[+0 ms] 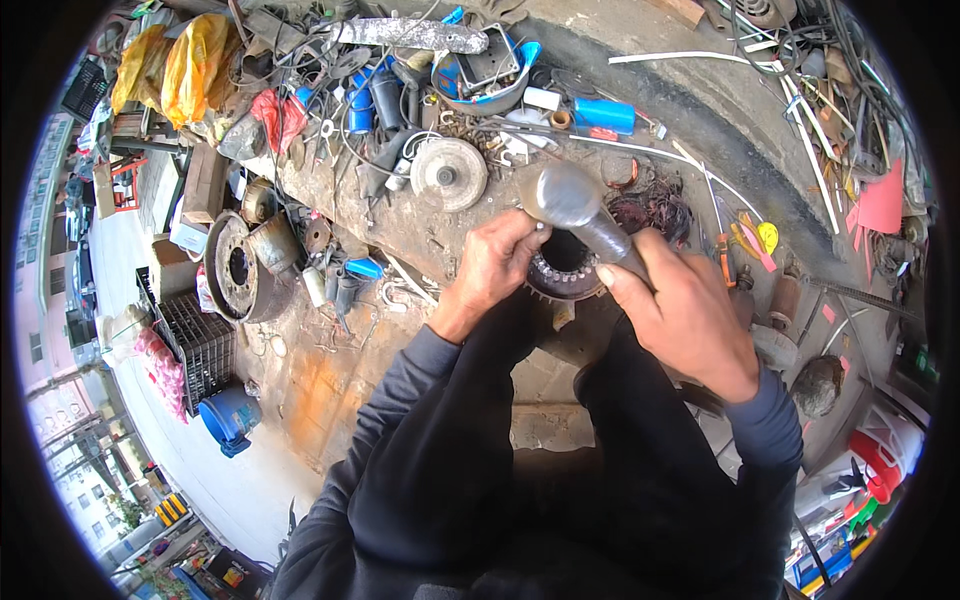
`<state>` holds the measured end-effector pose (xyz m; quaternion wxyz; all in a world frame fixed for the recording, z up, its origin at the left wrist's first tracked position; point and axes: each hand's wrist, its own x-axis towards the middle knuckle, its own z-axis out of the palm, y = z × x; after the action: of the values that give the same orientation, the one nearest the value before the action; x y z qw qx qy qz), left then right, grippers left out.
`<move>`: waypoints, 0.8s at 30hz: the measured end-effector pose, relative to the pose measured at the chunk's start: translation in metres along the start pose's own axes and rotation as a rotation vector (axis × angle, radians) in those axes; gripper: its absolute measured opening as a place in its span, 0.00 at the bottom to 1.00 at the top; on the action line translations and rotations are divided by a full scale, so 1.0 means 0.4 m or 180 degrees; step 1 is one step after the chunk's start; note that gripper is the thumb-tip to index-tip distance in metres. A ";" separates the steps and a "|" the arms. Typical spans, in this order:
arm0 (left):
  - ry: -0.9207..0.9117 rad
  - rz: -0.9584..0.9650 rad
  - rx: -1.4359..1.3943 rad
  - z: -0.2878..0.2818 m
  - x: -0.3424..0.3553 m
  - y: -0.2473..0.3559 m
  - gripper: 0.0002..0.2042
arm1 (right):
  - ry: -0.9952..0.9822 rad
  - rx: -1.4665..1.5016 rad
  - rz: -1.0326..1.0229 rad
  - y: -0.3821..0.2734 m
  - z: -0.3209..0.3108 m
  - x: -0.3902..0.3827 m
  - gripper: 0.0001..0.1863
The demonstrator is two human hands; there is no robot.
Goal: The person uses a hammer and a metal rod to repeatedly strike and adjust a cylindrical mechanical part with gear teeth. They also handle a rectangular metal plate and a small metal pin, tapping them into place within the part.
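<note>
My right hand (692, 310) is closed round the handle of a hammer (563, 194), whose smooth, rounded metal head is raised in front of me. Close beside that head, my left hand (496, 258) is pinched; what its fingers hold is mostly hidden by the hammer. Below both hands, a round motor stator (570, 284) with a dark central hole and a toothed ring sits between my feet. Reddish-brown wire (665, 210) lies tangled just beyond it.
A round metal disc (448, 174) lies ahead on the dirty ground. Further off are a blue cylinder (604, 116) and a basin of parts (485, 85). To the left stand a rusty wheel rim (232, 266), a black crate (200, 340) and a blue bucket (229, 418).
</note>
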<state>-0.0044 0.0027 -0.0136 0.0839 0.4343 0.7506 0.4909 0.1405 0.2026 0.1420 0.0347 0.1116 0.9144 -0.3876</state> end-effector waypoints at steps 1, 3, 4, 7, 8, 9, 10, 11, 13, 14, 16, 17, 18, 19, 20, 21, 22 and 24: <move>-0.0065 -0.0179 0.0132 0.000 -0.001 -0.002 0.06 | 0.0249 0.0060 -0.0182 -0.002 -0.004 -0.017 0.18; 0.0061 0.0052 0.0089 0.007 -0.004 -0.003 0.06 | 0.0494 0.0239 -0.0338 -0.008 -0.001 -0.033 0.18; 0.0121 0.0181 0.0074 0.008 -0.005 -0.005 0.07 | 0.0572 0.0354 -0.0411 -0.010 0.002 -0.037 0.18; 0.0053 -0.0028 0.0007 0.009 -0.006 -0.006 0.07 | 0.0147 -0.0092 -0.0314 0.005 0.031 -0.003 0.18; 0.0062 0.0075 0.0073 0.007 -0.003 -0.007 0.07 | -0.0250 -0.0418 -0.0044 0.016 0.037 0.012 0.18; -0.0048 -0.0018 0.0133 0.006 -0.004 -0.005 0.07 | -0.0379 -0.0389 0.0106 0.028 0.037 0.012 0.17; -0.0046 -0.0041 0.0133 0.006 0.000 -0.006 0.07 | -0.0174 -0.0183 -0.0051 0.040 0.037 0.012 0.17; -0.0080 -0.0107 0.0121 0.004 -0.003 -0.004 0.06 | -0.0095 -0.0018 -0.0002 0.050 0.039 0.005 0.17; -0.0096 -0.0310 0.0083 0.002 -0.007 -0.001 0.03 | 0.0110 0.0358 -0.0003 0.063 0.040 -0.018 0.16; 0.0070 -0.0243 -0.0043 0.002 -0.011 0.001 0.03 | 0.0153 0.0458 0.0064 0.068 0.040 -0.028 0.15; 0.0378 -0.0111 -0.0268 -0.005 -0.018 0.003 0.02 | 0.0270 0.0709 0.0108 0.070 0.035 -0.046 0.15; 0.0315 -0.0109 -0.0165 -0.012 -0.021 0.002 0.02 | 0.0137 0.0719 0.0292 0.069 0.030 -0.052 0.18; 0.0279 -0.0093 -0.0155 -0.010 -0.022 0.001 0.01 | 0.0101 0.0727 0.0405 0.068 0.027 -0.055 0.19; 0.0278 -0.0069 -0.0163 -0.010 -0.023 0.000 0.01 | 0.0102 0.0742 0.0428 0.067 0.023 -0.055 0.19; 0.0258 -0.0087 -0.0159 -0.009 -0.024 -0.001 0.01 | 0.0149 0.0733 0.0401 0.064 0.020 -0.055 0.19; 0.0248 -0.0092 -0.0147 -0.007 -0.024 -0.002 0.01 | 0.0087 0.0767 0.0467 0.063 0.018 -0.052 0.19; 0.0219 -0.0137 -0.0124 -0.006 -0.024 -0.003 0.02 | 0.0071 0.0777 0.0485 0.061 0.018 -0.049 0.20; 0.0175 -0.0200 -0.0109 -0.002 -0.024 -0.003 0.02 | 0.0165 0.0808 0.0390 0.057 0.020 -0.045 0.18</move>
<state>0.0003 -0.0050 -0.0170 0.0861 0.3954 0.7574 0.5125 0.1630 0.2090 0.1231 0.0203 0.1807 0.8501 -0.4943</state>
